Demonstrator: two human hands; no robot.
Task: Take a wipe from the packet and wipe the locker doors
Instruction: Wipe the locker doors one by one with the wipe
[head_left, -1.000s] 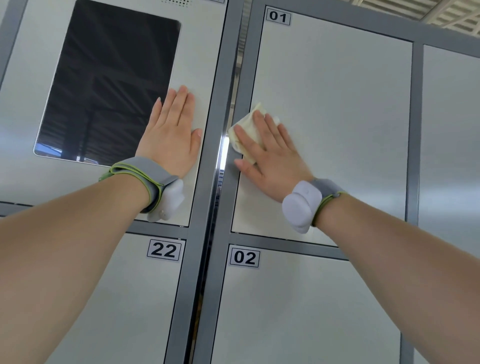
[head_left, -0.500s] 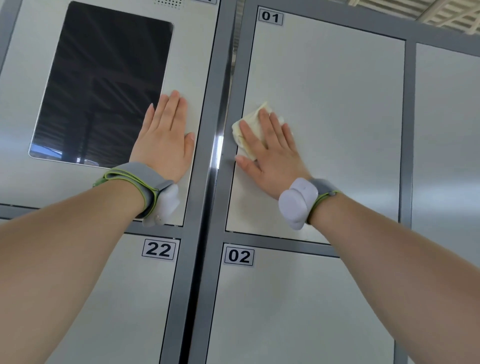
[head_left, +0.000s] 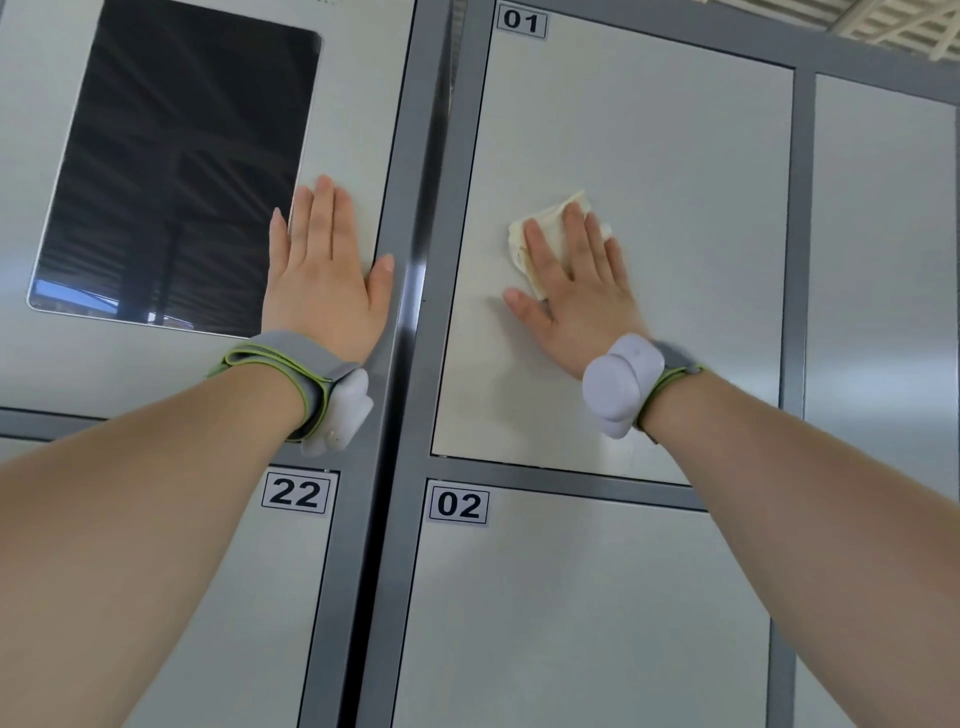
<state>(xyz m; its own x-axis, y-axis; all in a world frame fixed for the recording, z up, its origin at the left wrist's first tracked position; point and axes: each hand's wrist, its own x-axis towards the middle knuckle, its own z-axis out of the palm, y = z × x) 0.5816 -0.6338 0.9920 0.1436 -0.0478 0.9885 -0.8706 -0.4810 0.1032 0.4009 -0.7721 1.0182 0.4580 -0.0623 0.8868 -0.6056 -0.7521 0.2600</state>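
The right hand (head_left: 582, 296) presses a crumpled wipe (head_left: 540, 239) flat against locker door 01 (head_left: 675, 156) — the left hand (head_left: 324, 280) rests flat just beside the dark screen (head_left: 176, 166).

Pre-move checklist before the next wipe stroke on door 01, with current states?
1. Crumpled cream wipe pinned under right hand, fingers straight: ok.
2. Wipe pressed against pale grey locker door 01: ok.
3. Left hand braced flat on the panel beside the dark glass screen: ok.
4. Door 01 shut, flush in its grey frame: ok.
5. Wipe damp enough: cannot tell.
6. Wipe packet in view for a refill: not ok.
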